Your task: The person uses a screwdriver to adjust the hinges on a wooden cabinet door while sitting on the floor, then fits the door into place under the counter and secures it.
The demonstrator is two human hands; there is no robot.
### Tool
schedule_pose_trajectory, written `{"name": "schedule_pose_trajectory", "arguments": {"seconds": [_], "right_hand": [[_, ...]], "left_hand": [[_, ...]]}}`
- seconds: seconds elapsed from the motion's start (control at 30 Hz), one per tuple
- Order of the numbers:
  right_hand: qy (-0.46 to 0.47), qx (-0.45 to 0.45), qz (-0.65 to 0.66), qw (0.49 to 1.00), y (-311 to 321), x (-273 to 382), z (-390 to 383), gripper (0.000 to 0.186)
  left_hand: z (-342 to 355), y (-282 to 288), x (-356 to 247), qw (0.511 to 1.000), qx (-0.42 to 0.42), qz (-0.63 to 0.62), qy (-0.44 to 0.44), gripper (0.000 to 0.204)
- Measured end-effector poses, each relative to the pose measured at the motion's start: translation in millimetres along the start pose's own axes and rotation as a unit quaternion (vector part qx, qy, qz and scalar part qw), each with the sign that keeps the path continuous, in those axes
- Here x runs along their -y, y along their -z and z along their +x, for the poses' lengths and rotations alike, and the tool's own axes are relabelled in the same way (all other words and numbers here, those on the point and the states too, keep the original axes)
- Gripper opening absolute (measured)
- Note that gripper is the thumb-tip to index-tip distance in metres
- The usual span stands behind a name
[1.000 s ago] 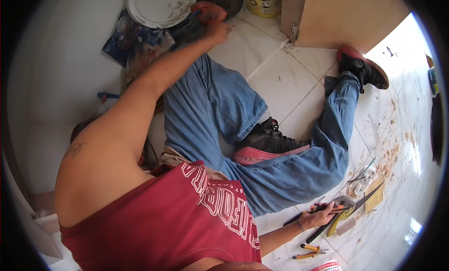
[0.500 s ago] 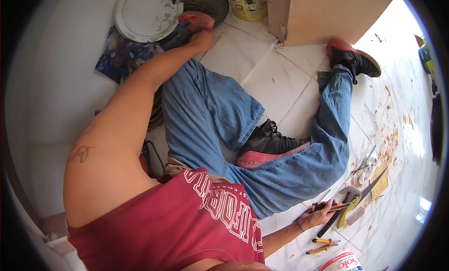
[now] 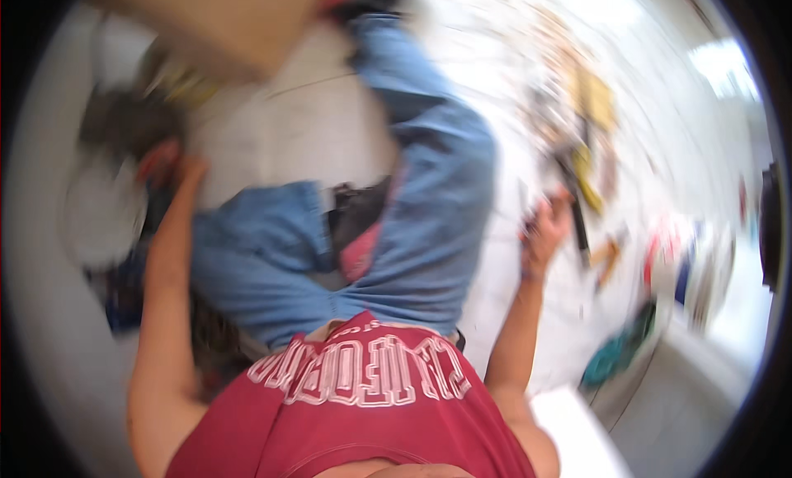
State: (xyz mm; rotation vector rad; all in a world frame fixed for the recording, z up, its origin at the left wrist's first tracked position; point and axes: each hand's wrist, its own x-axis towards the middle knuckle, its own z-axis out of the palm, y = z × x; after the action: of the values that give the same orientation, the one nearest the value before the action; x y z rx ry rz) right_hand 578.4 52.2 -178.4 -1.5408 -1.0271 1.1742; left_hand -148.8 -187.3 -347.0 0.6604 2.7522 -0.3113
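Note:
Motion blurs the whole view. My left arm reaches forward on the left, and my left hand (image 3: 191,168) is at a red bag or cloth (image 3: 160,160), its fingers seemingly closed on it. A round pale lid (image 3: 103,206) stands beside that arm. On the right, my right hand (image 3: 544,239) is low over the tiled floor, its fingers bent round a smeared tool with a dark and orange-red handle. Just beyond it lie a black-handled hammer (image 3: 584,230) and a yellow-handled tool (image 3: 587,181). Orange-handled pliers (image 3: 609,259) rest nearer.
My bent legs in blue jeans (image 3: 445,173) and a black and pink shoe (image 3: 359,230) fill the middle. A wooden panel (image 3: 223,24) stands at the top left. Debris and a yellow sheet (image 3: 596,98) lie at the right. A teal bag (image 3: 619,346) sits beside a pale ledge (image 3: 685,379).
My view has swung to the right, so the panel, lid and left hand now appear farther left, and the tools higher. Both hands stay near the same things.

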Motion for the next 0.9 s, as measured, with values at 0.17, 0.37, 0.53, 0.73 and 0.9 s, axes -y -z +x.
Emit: {"name": "schedule_pose_trajectory", "arguments": {"seconds": [0.17, 0.37, 0.53, 0.73, 0.9], "right_hand": [[0.116, -0.096, -0.22, 0.964, 10, -42, 42, 0.034], [0.093, 0.001, -0.407, 0.909, 63, -64, 34, 0.038], [0.194, 0.111, -0.38, 0.897, 48, -79, 14, 0.037], [0.207, -0.071, -0.307, 0.926, 90, -57, 103, 0.03], [-0.003, -0.109, -0.284, 0.952, 207, -54, 236, 0.046]], "left_hand": [[50, 39, 87, 0.965, -0.105, 0.177, -0.163, 0.03], [-29, 109, -83, 0.923, -0.228, -0.069, -0.302, 0.016], [-104, 225, -208, 0.878, -0.113, -0.29, -0.363, 0.014], [-204, 325, -355, 0.706, 0.259, -0.547, -0.368, 0.014], [-299, 306, -529, 0.607, 0.398, -0.574, -0.38, 0.013]]}}
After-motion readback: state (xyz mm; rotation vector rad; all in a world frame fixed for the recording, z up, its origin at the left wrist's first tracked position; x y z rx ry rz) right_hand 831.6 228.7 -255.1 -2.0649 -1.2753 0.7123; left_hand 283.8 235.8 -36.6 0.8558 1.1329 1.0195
